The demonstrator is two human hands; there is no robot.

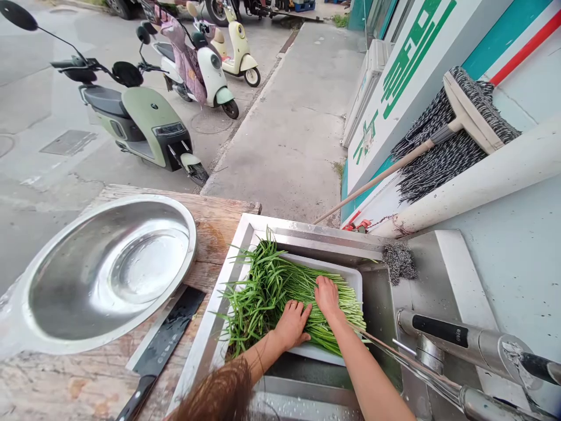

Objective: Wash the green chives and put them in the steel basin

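A pile of long green chives [263, 289] lies in a white rectangular tray [350, 275] set inside a steel sink [307, 234]. My left hand [293, 323] rests palm down on the stalks near the tray's front, fingers spread. Just to its right, my right hand [326, 295] presses flat on the stems, fingers stretched out. The leafy tips spill over the tray's left edge. Neither hand grips anything.
A large steel basin [105, 272] and a cleaver [164, 345] lie on the wooden board [219, 216] at left. A steel scourer [398, 260] sits on the sink's right ledge, a tap [460, 339] nearer me. A mop [447, 134] leans on the wall. Scooters [140, 120] stand on the pavement.
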